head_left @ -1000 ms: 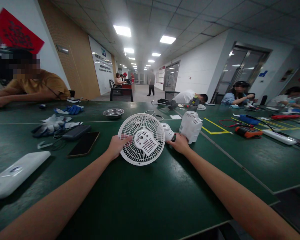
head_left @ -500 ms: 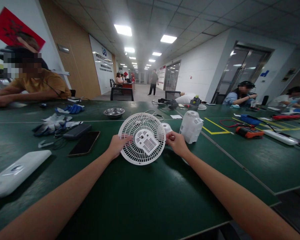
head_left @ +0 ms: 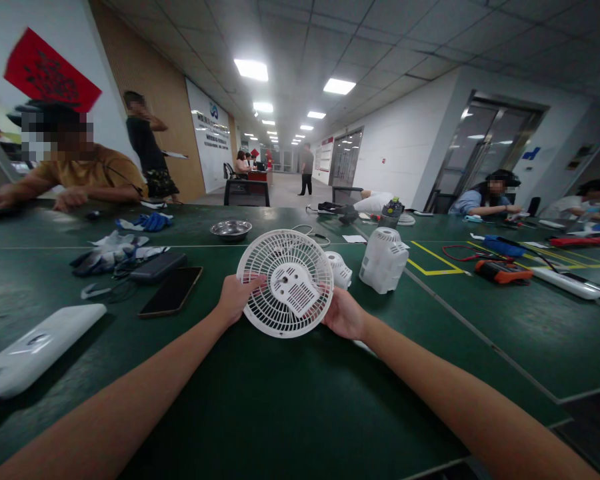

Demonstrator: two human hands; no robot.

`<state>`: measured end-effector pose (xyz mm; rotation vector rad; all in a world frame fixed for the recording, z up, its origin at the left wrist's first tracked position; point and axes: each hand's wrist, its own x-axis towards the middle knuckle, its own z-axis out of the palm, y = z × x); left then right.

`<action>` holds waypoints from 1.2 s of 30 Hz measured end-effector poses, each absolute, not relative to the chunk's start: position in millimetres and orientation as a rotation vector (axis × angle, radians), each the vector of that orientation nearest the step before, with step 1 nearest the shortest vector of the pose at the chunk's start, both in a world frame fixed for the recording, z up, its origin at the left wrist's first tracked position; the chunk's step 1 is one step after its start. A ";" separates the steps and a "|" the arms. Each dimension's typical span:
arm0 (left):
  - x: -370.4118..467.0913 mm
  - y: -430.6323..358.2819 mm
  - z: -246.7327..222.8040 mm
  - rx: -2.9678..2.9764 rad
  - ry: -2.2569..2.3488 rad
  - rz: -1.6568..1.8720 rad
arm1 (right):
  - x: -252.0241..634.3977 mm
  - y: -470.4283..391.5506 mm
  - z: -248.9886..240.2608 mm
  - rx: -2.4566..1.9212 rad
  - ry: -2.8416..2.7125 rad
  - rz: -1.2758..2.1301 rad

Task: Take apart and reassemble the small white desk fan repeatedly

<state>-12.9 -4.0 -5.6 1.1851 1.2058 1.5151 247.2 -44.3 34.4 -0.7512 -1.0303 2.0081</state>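
Head view: guard (head_left: 260,313) could twist or slip, since left hand (head_left: 234,299) pinches only its left rim, thumb in front; right hand (head_left: 347,313) has fingers behind right edge, grip hidden, can't tell. Tilting back might knock small housing (head_left: 341,268) just behind. Guard is white, round, radial slats, vented hub plate, held upright over green table (head_left: 260,413).

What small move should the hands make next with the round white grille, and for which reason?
I would probably tilt the white grille slightly with the left hand. Its thumb lies over the front of the grille's left edge, while the fingertips of the right hand are partly hidden behind the right edge, so their hold cannot be judged.
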 end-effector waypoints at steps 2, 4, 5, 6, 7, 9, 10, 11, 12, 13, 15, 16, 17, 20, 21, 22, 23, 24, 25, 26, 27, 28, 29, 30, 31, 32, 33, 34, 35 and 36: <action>-8.3 -5.6 -5.4 1.161 1.185 1.591 | 244.0 -48.1 35.2 -0.659 -1.020 2.025; -3.9 -8.0 -4.2 1.161 1.174 1.624 | 239.5 -52.5 34.1 -0.591 -1.031 2.049; -1.9 -9.5 -3.1 1.179 1.179 1.623 | 237.2 -54.5 33.0 -0.577 -1.043 2.047; -0.2 -11.0 -1.8 1.203 1.189 1.612 | 235.1 -56.0 31.7 -0.575 -1.056 2.031; 1.3 -12.5 -0.4 1.224 1.198 1.595 | 233.3 -56.9 30.4 -0.579 -1.068 2.003; 3.8 -14.7 2.4 1.250 1.187 1.569 | 231.1 -56.5 28.0 -0.587 -1.084 1.919; 4.7 -15.0 3.6 1.248 1.151 1.562 | 230.8 -55.2 27.2 -0.591 -1.087 1.862; 5.0 -14.7 4.4 1.230 1.097 1.556 | 231.3 -53.3 26.7 -0.596 -1.088 1.793; 4.7 -13.7 4.8 1.194 1.033 1.549 | 232.6 -51.2 26.7 -0.606 -1.085 1.711; 3.5 -12.2 4.9 1.140 0.968 1.535 | 234.6 -49.1 27.3 -0.623 -1.084 1.617; -1.4 -8.5 4.3 1.000 0.868 1.480 | 240.5 -45.7 30.3 -0.676 -1.122 1.441; -4.8 -6.8 3.9 0.939 0.842 1.438 | 243.9 -44.8 32.5 -0.713 -1.165 1.369; -8.3 -5.5 3.7 0.895 0.822 1.384 | 247.4 -44.5 35.0 -0.755 -1.218 1.301; -15.9 -5.6 5.5 0.835 0.752 1.211 | 256.3 -45.9 42.0 -0.894 -1.390 1.082; -16.8 -7.1 7.1 0.824 0.726 1.173 | 258.7 -46.6 43.5 -0.932 -1.447 0.999; -16.9 -9.0 9.3 0.813 0.699 1.152 | 260.9 -47.1 44.5 -0.962 -1.512 0.917; -16.3 -11.3 11.8 0.800 0.677 1.144 | 262.9 -47.4 45.0 -0.982 -1.588 0.842; -15.4 -13.7 14.5 0.787 0.664 1.131 | 264.8 -47.5 45.2 -0.992 -1.668 0.773; -14.3 -16.0 17.3 0.777 0.664 1.105 | 266.4 -47.4 45.1 -0.994 -1.744 0.709; -13.3 -17.9 19.7 0.773 0.675 1.065 | 267.7 -47.1 44.9 -0.991 -1.817 0.655; -12.5 -19.2 21.5 0.771 0.696 1.016 | 268.5 -46.7 44.5 -0.984 -1.881 0.611; -11.9 -19.9 22.6 0.769 0.719 0.971 | 268.9 -46.3 44.1 -0.972 -1.934 0.578; -11.3 -19.9 23.0 0.765 0.743 0.945 | 268.7 -45.7 43.6 -0.959 -1.978 0.555; -10.8 -19.2 22.5 0.757 0.765 0.939 | 268.1 -45.2 43.1 -0.947 -2.013 0.538; -10.2 -18.0 21.5 0.744 0.787 0.949 | 267.3 -44.6 42.5 -0.938 -2.041 0.526; -9.5 -16.6 20.1 0.729 0.810 0.966 | 266.6 -44.1 41.9 -0.933 -2.066 0.519; -8.6 -15.0 18.6 0.713 0.828 0.985 | 266.0 -43.5 41.4 -0.930 -2.088 0.513; -7.6 -13.6 17.1 0.701 0.840 1.001 | 266.0 -42.9 40.9 -0.927 -2.109 0.509; -6.6 -12.4 15.9 0.692 0.844 1.011 | 266.6 -42.2 40.7 -0.920 -2.130 0.506; -5.7 -11.5 14.9 0.687 0.839 1.019 | 267.9 -41.1 40.6 -0.907 -2.151 0.504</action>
